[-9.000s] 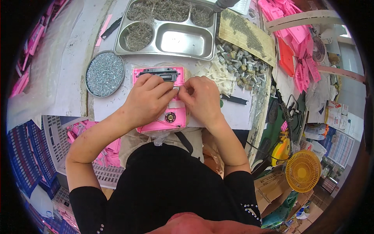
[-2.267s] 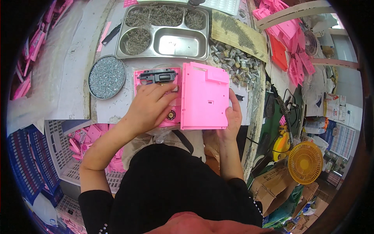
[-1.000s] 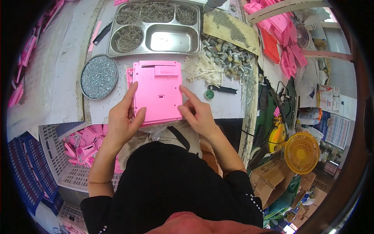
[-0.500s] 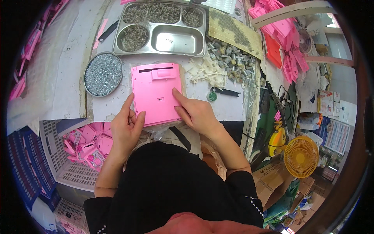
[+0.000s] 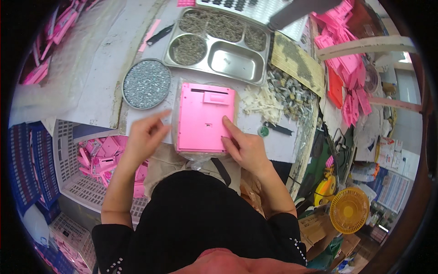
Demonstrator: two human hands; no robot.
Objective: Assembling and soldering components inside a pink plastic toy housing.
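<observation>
A flat pink plastic casing (image 5: 196, 121), with a dark slot near its far edge and a small hole in the middle, lies on clear plastic film at the table's near edge. At its right side, my right hand (image 5: 248, 148) grips the edge with thumb and forefinger. My left hand (image 5: 147, 137) is off to the casing's left, slightly blurred, its fingers apart and holding nothing. Beyond it stands a round dish (image 5: 147, 83) of small silvery screws. A steel compartment tray (image 5: 215, 72) at the back holds more small metal parts.
White plastic pieces (image 5: 263, 104) and grey metal parts (image 5: 292, 91) are heaped right of the casing, near a green roll (image 5: 263, 131) and black strip (image 5: 279, 129). A crate (image 5: 68, 169) of pink parts stands lower left. A dark tool (image 5: 296, 13) hangs over the tray.
My left hand has let go of the casing's left edge and moved away leftward. My right hand stays at the right edge. The whole view has shifted and turned slightly.
</observation>
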